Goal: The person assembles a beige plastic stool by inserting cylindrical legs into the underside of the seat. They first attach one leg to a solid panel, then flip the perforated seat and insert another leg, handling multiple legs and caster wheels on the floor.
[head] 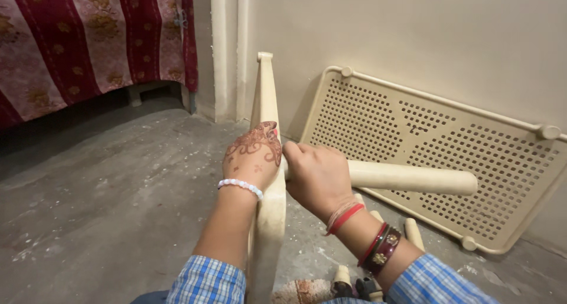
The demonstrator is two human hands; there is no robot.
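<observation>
Two shelf panels [267, 162], perhaps five tubes [407, 178]

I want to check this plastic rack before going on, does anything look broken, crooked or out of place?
Nothing looks broken. The rack is in pieces: one perforated shelf leans against the wall, loose tubes lie on the floor, and the right hand holds a tube against the upright shelf steadied by the left hand.

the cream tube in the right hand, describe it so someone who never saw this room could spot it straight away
Start at the perforated cream shelf panel leaning against the beige wall. In front of it the right hand grips a tube lying level, pointing right. Unlike the shorter tubes on the floor, it is held off the ground and meets the upright panel steadied by the left hand.
</observation>
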